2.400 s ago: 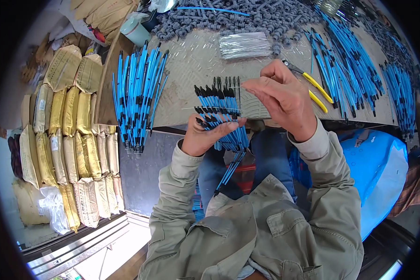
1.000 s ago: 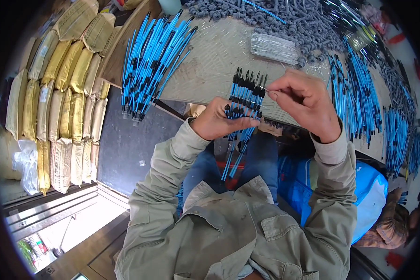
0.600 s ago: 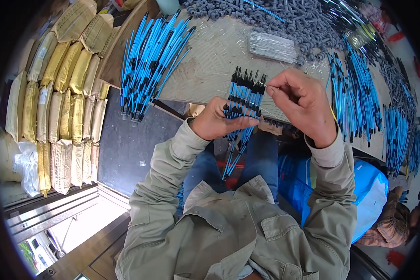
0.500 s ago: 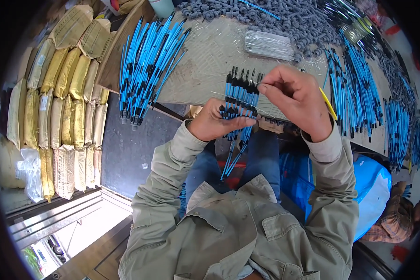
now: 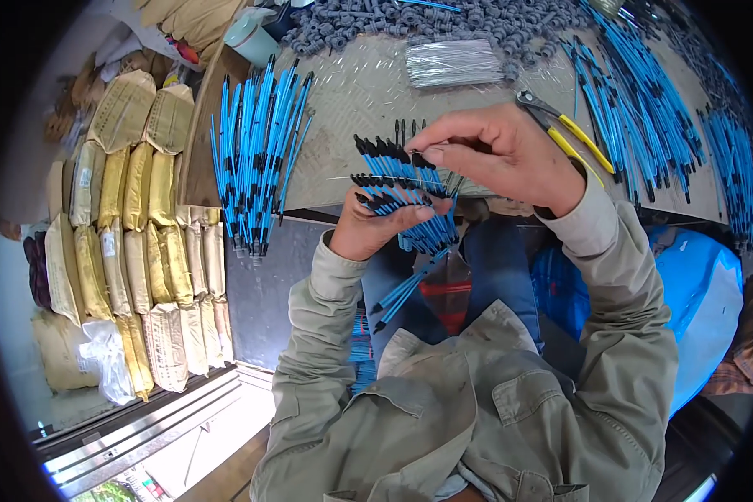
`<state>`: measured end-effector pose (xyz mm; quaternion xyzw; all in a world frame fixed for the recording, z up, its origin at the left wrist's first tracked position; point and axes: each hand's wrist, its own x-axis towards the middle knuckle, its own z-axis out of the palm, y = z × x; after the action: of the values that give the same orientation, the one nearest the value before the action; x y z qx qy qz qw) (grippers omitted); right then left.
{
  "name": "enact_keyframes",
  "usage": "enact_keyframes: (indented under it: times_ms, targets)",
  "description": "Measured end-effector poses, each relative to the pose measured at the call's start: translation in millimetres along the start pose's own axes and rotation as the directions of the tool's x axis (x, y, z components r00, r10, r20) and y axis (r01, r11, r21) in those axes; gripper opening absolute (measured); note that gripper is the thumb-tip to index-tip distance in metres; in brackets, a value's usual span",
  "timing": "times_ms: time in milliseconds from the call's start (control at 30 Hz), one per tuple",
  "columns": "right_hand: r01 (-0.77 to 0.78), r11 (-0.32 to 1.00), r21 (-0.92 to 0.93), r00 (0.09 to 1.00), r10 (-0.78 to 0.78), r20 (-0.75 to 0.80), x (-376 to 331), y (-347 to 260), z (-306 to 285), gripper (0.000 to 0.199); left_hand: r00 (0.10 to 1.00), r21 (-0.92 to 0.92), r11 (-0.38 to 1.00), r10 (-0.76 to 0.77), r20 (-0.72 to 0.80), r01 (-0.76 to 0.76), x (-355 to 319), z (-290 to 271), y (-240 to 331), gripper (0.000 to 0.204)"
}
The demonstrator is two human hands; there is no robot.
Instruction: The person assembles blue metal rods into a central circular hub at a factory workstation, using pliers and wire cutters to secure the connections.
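Observation:
My left hand (image 5: pixel 361 233) is wrapped round a bundle of thin blue tubes with black end fittings (image 5: pixel 391 186). The black tips fan out above the fingers, and a few tubes hang below over my lap. A thin metal wire (image 5: pixel 338 177) sticks out to the left of the bundle. Thumb and forefinger of my right hand (image 5: pixel 510 155) are pinched together at the black tips on the bundle's upper right. What lies between those fingertips is too small to make out.
On the table lie blue tube bundles at left (image 5: pixel 255 159) and right (image 5: pixel 644 109), a stack of straight wires (image 5: pixel 453 64), yellow-handled pliers (image 5: pixel 565 130) and a heap of grey fittings (image 5: pixel 368 23). A pale cup (image 5: pixel 252 40) stands far left. Wrapped packages (image 5: pixel 134 197) are stacked at left.
The view has shifted, bringing the pliers fully into sight. My left hand has tilted the bundle, its tips now leaning left and spreading. My right fingers stay pinched near the tips.

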<state>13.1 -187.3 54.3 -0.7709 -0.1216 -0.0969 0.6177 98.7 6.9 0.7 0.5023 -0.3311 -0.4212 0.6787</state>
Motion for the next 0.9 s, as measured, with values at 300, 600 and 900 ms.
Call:
enact_keyframes:
  times_ms: [300,600,900]
  targets:
    - [-0.023,0.914,-0.406,0.999,0.006,-0.045,7.3,-26.5,3.8,0.011,1.000,0.044,0.999,-0.015,-0.008,0.015,0.2,4.0,4.7,0.035]
    - [0.131,0.931,-0.341,0.975,-0.183,-0.125,9.3,-9.5,12.3,0.011,1.000,0.063,0.998,-0.023,0.004,0.023,-2.4,1.4,6.4,0.029]
    - [0.147,0.861,-0.488,0.975,-0.209,-0.075,9.1,-15.4,6.2,0.009,1.000,0.033,0.999,-0.026,-0.011,0.027,-1.2,3.7,7.3,0.024]
